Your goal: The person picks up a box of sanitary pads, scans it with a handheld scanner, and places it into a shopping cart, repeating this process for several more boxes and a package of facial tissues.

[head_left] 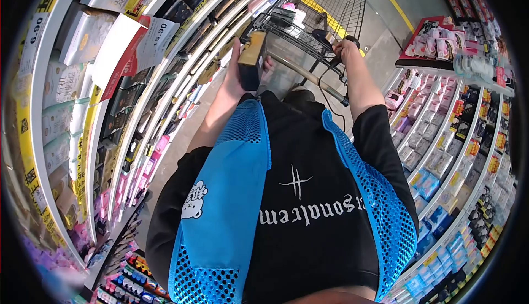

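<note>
Left hand (235, 75): clamped on one upright rectangular box, black below and gold on its upper face (253, 56); thumb on one side, fingertips on the other. Box located above the near side of the cart's handle, left of centre.

Right hand (346, 49): fingers curled beside a dark, partly hidden object (355, 41); whether closed on it, cannot tell. One thin black cable (320, 86) hangs below this hand.

Beyond the hands: one black wire shopping cart (361, 6) with a pale bar handle (302, 72); inside, white-and-pink packages (297, 19).

Worn: one black short-sleeved shirt with white lettering (308, 249); one bright blue mesh-panelled vest with a white bear print (223, 194).

Left side: white-edged shelving with yellow label strips (52, 205); one red-and-white price card (127, 56).

Right side: tiered shelves of small packaged goods (441, 144).
</note>
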The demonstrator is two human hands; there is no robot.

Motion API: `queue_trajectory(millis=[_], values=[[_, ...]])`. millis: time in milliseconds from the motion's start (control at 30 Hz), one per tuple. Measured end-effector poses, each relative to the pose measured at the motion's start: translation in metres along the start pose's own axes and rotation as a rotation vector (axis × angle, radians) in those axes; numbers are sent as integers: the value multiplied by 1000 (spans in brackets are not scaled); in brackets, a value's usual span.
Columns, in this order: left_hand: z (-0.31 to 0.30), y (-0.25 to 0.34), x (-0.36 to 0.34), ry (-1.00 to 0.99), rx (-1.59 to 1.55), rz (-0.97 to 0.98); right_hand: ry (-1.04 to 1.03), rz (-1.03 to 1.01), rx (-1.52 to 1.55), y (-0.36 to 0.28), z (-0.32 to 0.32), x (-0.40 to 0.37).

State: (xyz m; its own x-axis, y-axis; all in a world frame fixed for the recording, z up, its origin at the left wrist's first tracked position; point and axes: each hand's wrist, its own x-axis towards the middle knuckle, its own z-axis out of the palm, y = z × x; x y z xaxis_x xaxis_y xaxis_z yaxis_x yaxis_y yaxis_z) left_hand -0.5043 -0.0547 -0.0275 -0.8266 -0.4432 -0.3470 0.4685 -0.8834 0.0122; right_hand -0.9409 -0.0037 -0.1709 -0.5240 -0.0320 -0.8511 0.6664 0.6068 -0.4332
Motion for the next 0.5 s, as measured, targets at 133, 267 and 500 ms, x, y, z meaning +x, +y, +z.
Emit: queue_trajectory(millis=[133, 267, 500], values=[[0, 5, -6, -240, 126, 21, 3, -188, -78, 16, 7, -23], [25, 5, -14, -220, 142, -1, 92, -725, -215, 35, 11, -118], [29, 11, 9, -238, 333, 14, -380, -1016, -349, 81, -5, -268]])
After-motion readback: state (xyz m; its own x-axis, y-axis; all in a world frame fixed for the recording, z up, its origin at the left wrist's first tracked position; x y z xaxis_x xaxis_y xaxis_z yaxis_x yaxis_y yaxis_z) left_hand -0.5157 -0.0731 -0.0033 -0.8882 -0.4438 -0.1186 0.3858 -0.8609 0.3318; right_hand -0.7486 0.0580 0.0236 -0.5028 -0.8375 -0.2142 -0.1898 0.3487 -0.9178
